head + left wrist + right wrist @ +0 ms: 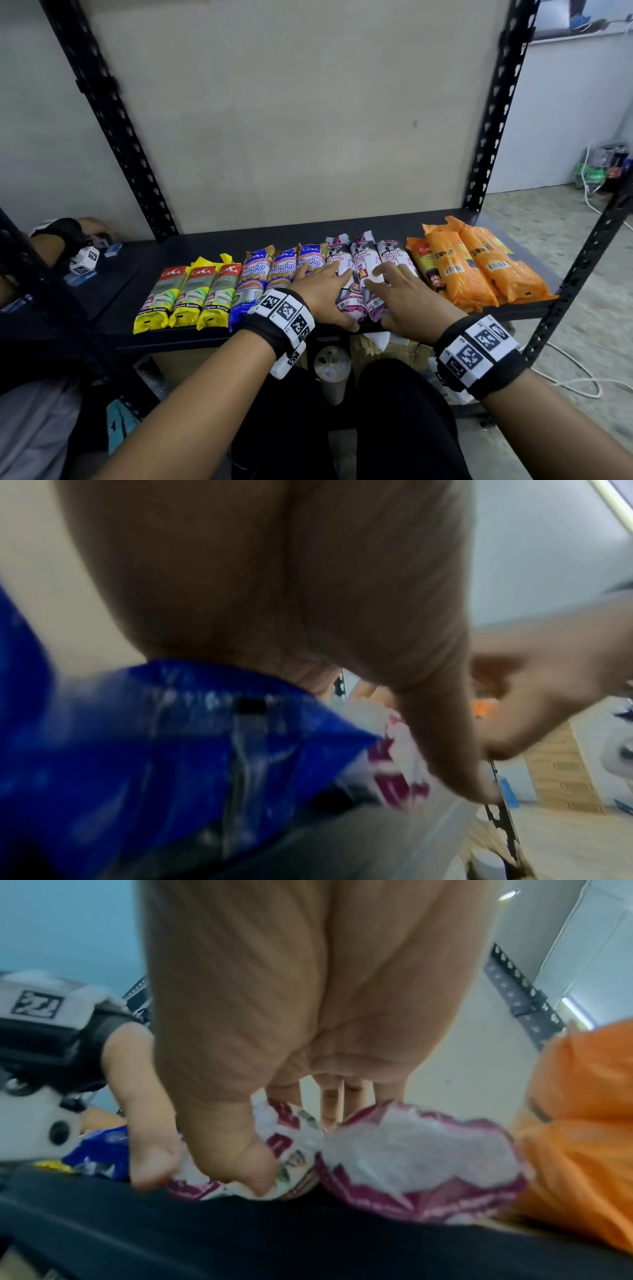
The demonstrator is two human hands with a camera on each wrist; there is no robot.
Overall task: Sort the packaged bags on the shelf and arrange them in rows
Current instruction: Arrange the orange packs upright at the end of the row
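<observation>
On the black shelf (130, 284) the packs lie side by side in one row. From the left come three yellow packs (186, 294), three blue packs (255, 274), three white-and-purple packs (364, 260) and several orange packs (479, 270). My left hand (325, 294) lies flat, fingers spread, over the rightmost blue pack (154, 750) and the left white pack (394, 777), thumb at their front ends. My right hand (407, 301) lies flat on the middle and right white packs (411, 1145), with the thumb (240, 1164) against the middle pack's front end. Neither hand grips a pack.
Perforated black uprights (113, 120) (493, 120) frame the shelf against a beige back panel. Another person's hand (61, 240) with a tagged wristband works on the neighbouring shelf at the left. A lidded cup (332, 370) stands below the shelf. A white cable (575, 370) lies on the floor.
</observation>
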